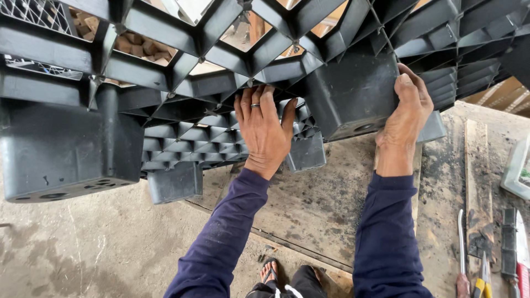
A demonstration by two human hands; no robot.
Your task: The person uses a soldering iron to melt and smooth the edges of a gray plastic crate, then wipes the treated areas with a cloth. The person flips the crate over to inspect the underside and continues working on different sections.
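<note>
Black plastic pallet (pixel 221 66) tipped up on edge, underside facing the person, filling the view from 9 to 3 o'clock. Left hand (pixel 265 129) flat on its lattice ribs, fingers spread, ring on one. Right hand (pixel 406 113) at 2 o'clock, fingers wrapped round a block foot (pixel 348 99). Hand tools (pixel 486 265) on the wooden board (pixel 441 187) at 4 o'clock

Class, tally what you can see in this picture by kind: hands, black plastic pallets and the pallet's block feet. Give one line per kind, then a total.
Hands: 2, left hand, right hand
Black plastic pallet: 1
Block feet in view: 6
Total: 9
</note>
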